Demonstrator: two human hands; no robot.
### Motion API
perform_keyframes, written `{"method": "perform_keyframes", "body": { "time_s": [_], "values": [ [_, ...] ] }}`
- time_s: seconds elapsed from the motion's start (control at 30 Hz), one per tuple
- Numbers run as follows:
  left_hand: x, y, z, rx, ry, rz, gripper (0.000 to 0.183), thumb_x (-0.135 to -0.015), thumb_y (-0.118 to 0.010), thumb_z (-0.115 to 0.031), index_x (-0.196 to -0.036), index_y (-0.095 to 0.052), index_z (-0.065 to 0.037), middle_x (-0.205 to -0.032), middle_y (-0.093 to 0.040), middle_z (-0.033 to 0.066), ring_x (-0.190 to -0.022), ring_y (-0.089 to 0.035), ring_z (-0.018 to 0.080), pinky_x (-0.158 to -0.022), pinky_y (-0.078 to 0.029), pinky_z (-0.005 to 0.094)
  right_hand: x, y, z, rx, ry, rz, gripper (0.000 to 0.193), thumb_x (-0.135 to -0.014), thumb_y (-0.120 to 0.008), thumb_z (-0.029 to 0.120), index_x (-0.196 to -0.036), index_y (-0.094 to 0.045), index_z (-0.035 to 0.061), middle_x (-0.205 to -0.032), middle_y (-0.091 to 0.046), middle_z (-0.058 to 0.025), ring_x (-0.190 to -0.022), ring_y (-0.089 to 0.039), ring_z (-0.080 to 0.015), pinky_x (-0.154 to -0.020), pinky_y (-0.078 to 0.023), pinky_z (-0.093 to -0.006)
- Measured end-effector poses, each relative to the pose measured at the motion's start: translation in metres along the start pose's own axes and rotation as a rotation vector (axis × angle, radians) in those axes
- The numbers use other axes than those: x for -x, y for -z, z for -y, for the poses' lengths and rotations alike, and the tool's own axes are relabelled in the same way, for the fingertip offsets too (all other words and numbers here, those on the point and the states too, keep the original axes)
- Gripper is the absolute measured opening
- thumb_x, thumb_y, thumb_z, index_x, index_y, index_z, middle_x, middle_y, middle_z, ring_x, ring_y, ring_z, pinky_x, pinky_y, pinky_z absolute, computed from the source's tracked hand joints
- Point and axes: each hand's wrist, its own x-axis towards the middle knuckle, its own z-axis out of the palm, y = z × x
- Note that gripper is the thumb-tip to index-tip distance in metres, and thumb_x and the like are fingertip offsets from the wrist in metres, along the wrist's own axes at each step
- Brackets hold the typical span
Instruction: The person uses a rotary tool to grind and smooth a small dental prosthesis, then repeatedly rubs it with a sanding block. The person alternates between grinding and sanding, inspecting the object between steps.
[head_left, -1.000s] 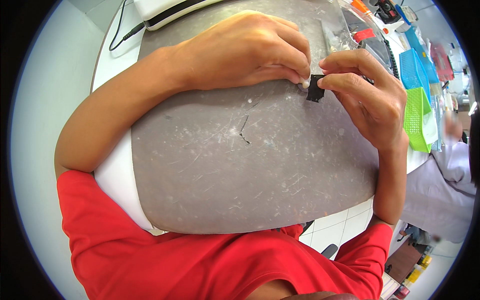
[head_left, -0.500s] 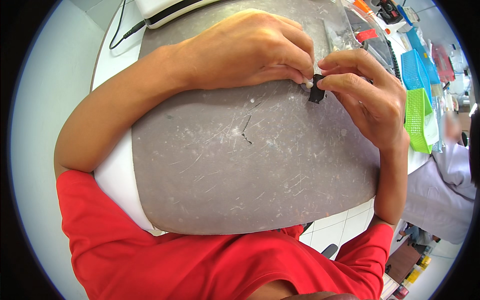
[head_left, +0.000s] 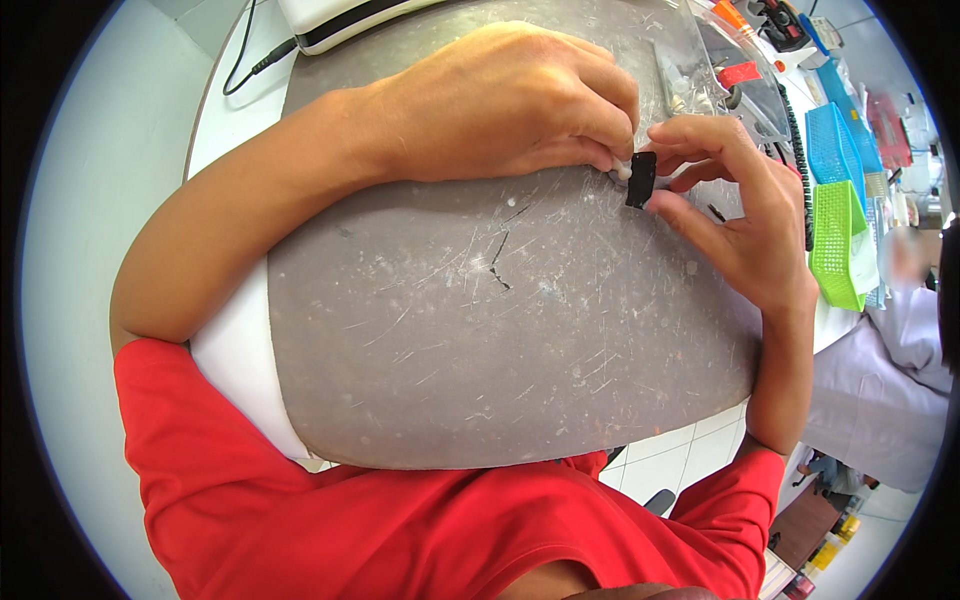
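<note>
My left hand (head_left: 520,105) reaches across the far right part of the grey mat, its fingertips pinched on a small white piece with a rounded end (head_left: 623,171). Right beside that piece, a short black strip (head_left: 641,181) stands almost upright. My right hand (head_left: 735,205) curves around the strip's right side with thumb and fingers apart. The thumb tip is at the strip's lower right edge; whether it touches, I cannot tell. The left fingers hide most of the white piece.
The scratched grey mat (head_left: 460,330) covers the white table. A white device (head_left: 345,20) with a black cable lies at the far left. Clear plastic bags (head_left: 690,75), a blue basket (head_left: 835,145) and a green basket (head_left: 838,245) are on the right. Another person (head_left: 880,380) sits beyond.
My right fingers have spread and shifted off the black strip's face, the thumb dropping to its lower edge. The strip now shows more fully. My left hand keeps its pinch.
</note>
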Motion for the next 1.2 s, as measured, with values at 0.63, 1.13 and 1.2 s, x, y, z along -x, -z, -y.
{"method": "perform_keyframes", "body": {
  "time_s": [0.63, 1.13, 1.2],
  "values": [
    [-0.001, 0.009, -0.002, 0.031, 0.011, 0.028, 0.009, -0.084, -0.080, -0.012, -0.092, -0.076, -0.008, -0.104, -0.073, 0.0046, -0.091, -0.071, 0.0241, -0.078, -0.058, 0.0345, -0.001, -0.007, 0.003, 0.054, 0.005, -0.032, 0.042, -0.082, -0.078, -0.009, -0.119, -0.063, 0.0016, -0.105, -0.074, -0.0087, -0.087, -0.076, -0.0172, -0.080, -0.059, -0.0294],
    [-0.003, 0.012, -0.001, 0.285, 0.359, 0.080, 0.033, -0.086, -0.079, -0.003, -0.119, -0.073, -0.005, -0.112, -0.072, 0.0086, -0.098, -0.070, 0.0225, -0.091, -0.058, 0.0344, 0.001, -0.006, 0.005, -0.441, -0.409, -0.149, 0.043, -0.089, -0.070, -0.007, -0.127, -0.054, 0.0037, -0.099, -0.073, -0.0074, -0.096, -0.072, -0.0137, -0.086, -0.060, -0.0284],
    [-0.003, 0.014, -0.004, 0.367, 0.417, 0.053, 0.033, -0.086, -0.079, -0.004, -0.119, -0.072, -0.004, -0.109, -0.073, 0.0084, -0.095, -0.070, 0.0202, -0.090, -0.058, 0.0338, 0.000, -0.005, 0.005, -0.553, -0.487, -0.125, 0.044, -0.089, -0.069, -0.007, -0.129, -0.052, 0.0029, -0.100, -0.072, -0.0074, -0.098, -0.071, -0.0136, -0.088, -0.060, -0.0287]
  ]
}}
